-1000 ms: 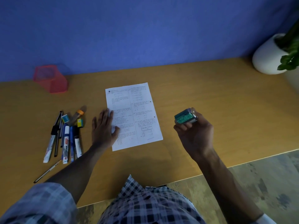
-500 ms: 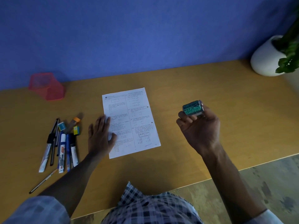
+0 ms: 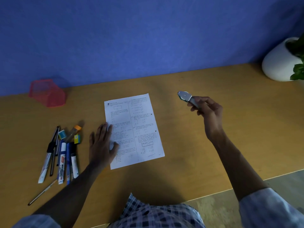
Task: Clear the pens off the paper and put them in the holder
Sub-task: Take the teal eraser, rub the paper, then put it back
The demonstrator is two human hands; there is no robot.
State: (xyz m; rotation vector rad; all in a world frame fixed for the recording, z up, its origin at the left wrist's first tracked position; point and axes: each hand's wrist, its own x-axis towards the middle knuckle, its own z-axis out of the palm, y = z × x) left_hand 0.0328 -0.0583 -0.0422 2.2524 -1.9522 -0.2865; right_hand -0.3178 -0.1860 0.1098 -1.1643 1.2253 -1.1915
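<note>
A printed paper sheet (image 3: 139, 122) lies in the middle of the wooden desk (image 3: 189, 153), with no pens on it. My left hand (image 3: 102, 145) rests flat, fingers spread, on the sheet's left edge. A bunch of several pens and markers (image 3: 63, 160) lies on the desk left of that hand, and one thin pen (image 3: 42, 192) lies apart nearer the front edge. The red mesh holder (image 3: 47, 94) stands at the back left by the wall. My right hand (image 3: 209, 112) is raised right of the sheet, shut on a small green and silver stapler-like object (image 3: 185, 96).
Two small erasers (image 3: 62, 134) and an orange-capped tube (image 3: 74, 131) lie at the top of the pen bunch. A white plant pot (image 3: 279, 63) stands at the back right. A blue wall runs behind the desk. The desk's front edge runs close to my body.
My right hand has lifted and moved farther back, turning the small object so that its silver side shows. My left hand has stayed on the sheet.
</note>
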